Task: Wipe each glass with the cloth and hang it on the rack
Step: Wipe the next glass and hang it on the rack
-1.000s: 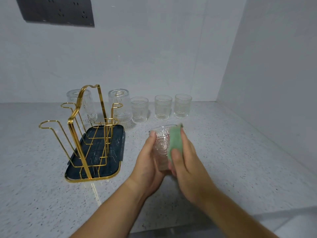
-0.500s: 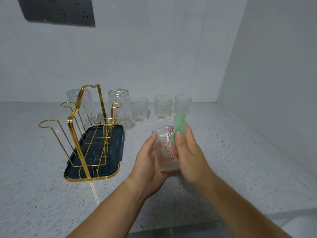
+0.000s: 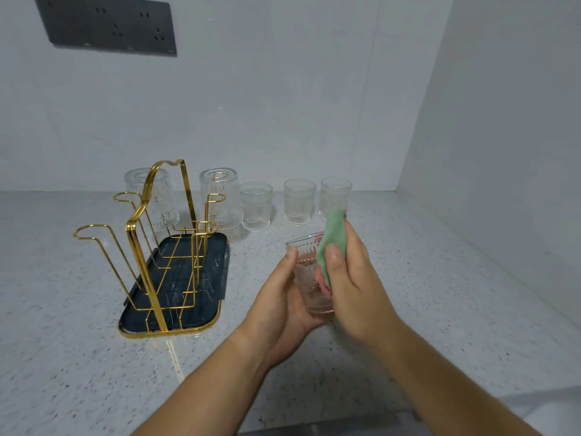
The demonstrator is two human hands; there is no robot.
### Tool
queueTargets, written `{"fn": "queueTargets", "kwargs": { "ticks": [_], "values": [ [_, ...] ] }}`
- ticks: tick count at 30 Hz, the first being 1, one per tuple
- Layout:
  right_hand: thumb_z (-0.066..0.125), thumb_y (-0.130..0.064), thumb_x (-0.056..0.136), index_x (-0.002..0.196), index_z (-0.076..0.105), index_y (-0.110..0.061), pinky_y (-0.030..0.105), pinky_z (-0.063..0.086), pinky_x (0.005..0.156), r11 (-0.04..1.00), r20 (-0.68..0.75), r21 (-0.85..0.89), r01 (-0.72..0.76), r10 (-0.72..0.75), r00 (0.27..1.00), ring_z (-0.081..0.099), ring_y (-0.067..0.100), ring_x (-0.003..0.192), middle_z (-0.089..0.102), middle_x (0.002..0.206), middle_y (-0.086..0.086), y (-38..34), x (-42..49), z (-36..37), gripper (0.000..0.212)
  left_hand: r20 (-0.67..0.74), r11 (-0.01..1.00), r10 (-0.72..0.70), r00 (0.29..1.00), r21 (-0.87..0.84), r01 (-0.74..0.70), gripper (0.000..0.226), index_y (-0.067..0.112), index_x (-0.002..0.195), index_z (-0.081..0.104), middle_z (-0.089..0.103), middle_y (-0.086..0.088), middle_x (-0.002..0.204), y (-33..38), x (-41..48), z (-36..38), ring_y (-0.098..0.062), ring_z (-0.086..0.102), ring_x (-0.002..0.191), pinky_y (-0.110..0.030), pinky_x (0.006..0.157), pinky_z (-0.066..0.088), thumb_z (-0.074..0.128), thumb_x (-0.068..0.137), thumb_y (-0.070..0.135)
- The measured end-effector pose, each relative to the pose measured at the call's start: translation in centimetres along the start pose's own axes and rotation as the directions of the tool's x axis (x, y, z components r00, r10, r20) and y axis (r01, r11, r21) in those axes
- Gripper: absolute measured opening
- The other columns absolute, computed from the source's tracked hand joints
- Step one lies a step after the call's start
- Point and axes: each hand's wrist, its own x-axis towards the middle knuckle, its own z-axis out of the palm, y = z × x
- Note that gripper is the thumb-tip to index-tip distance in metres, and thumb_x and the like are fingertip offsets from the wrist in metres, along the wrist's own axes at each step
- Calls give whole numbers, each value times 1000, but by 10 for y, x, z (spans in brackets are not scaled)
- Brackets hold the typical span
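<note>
Speckled countertop (image 3: 440, 309), dark socket panel (image 3: 107, 25) above.

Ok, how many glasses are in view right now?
6. Two hung glasses upside down on the rack, three upright glasses in a row on the counter beside it, one glass in the left hand, the right hand's cloth against it.

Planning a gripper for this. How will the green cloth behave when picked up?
Likely floppy: the cloth folds over the glass rim under the right hand. Probably light: a thumb pinch holds it. Its free end stands up, so perhaps fairly thick.
</note>
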Motion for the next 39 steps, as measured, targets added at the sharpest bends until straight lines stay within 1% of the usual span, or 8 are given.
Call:
{"fn": "queueTargets", "kwargs": {
  "ticks": [4,7,11,14,19,29,35,39],
  "values": [
    [31,-51,105,162,10,-38,-3,34,96,998,62,42,-43,41,997,36,-27,125,36,155,-17,0,1,6,62,-59,1000,8,998,19,-7,67,13,143,64,65,-18,143,2,-2,0,-34,62,133,-55,116,43,38,102,59],
    [31,-52,105,160,5,-47,16,48,94,998,148,54,-24,16,989,57,-8,111,52,134,-14,10,-22,5,61,-68,996,52,996,74,-47,66,11,130,72,71,-19,123,0,2,-4,-30,72,101,-42,84,60,64,87,61],
    [30,-58,100,157,0,-51,44,49,104,991,173,-95,92,-75,982,57,11,119,51,134,-16,24,-47,2,65,-133,999,31,991,24,-28,106,4,149,50,66,-25,136,-3,8,-9,-38,71,115,-43,83,62,87,68,61],
    [30,-51,105,157,12,-48,35,53,84,996,132,-46,74,-68,989,61,9,90,58,102,-13,21,-39,-3,55,-42,998,19,999,54,-16,84,4,146,55,70,-20,121,-3,6,-4,-31,73,90,-40,68,60,71,83,57],
    [29,-46,107,128,53,-25,19,49,72,979,30,192,-69,65,997,58,-1,73,61,81,-22,1,-2,-6,38,-7,1000,12,1000,25,-12,57,16,140,67,71,-15,127,-3,2,0,-31,68,114,-60,110,45,50,98,51],
    [32,-59,99,154,29,-33,41,53,85,999,112,-44,9,-4,994,59,13,89,59,101,-6,22,-41,6,61,-95,995,35,995,96,-26,88,-3,142,52,69,-17,88,-3,5,-6,-27,63,61,-33,53,54,67,87,64],
    [31,-48,108,136,51,-27,13,50,75,984,29,160,-78,74,997,64,-6,83,65,98,-7,-2,-6,-8,41,0,999,-34,999,7,34,64,14,141,65,66,-18,135,-1,4,-2,-33,65,116,-59,110,45,39,102,58],
    [31,-45,108,120,56,-24,11,48,68,976,82,187,-110,96,992,62,-13,75,63,84,-21,-9,-2,2,34,-4,999,36,999,8,-36,70,14,145,61,62,-21,145,0,1,-2,-37,60,128,-55,108,46,40,101,64]
  ]
}}
